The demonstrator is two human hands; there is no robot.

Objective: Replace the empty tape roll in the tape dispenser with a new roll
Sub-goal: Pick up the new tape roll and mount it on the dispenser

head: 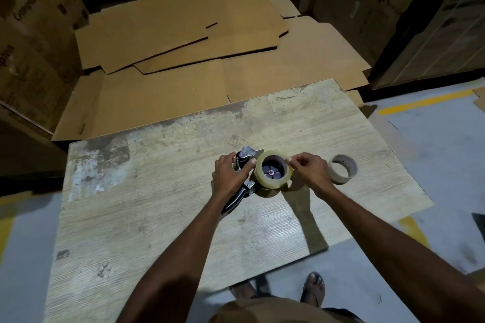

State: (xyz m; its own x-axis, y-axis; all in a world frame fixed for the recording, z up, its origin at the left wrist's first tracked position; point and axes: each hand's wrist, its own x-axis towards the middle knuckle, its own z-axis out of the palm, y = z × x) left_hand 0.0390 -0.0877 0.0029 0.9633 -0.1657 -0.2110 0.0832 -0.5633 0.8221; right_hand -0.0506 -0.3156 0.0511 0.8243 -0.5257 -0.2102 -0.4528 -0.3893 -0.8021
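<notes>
1. Head view, fingers first: the right hand's fingertips are pinched narrow together at the far rim of the new roll. I cannot tell if they hold the loose tape end or only the edge.
2. The right hand lies just right of the roll, its wrist above the table.
3. The left hand has its fingers curled over the frame of the tape dispenser, with the thumb lying toward the roll. It holds the tool down.
4. The new roll sits flat over the black hub of the dispenser, which lies on its side near the middle of the table.
5. Handling, as I judge: the roll is light and stiff as a ring, its outer face smooth and slippery. The free end is thin, sticky and easy to tear. Better to take it by the rim or core, and the dispenser by its black handle.
6. The empty core stands on the table just right of the right hand, apart from the dispenser. Nothing is inside it.
7. Flat cardboard sheets lie beyond the table. The stacked boxes at the left are closed, so their contents are hidden.
</notes>
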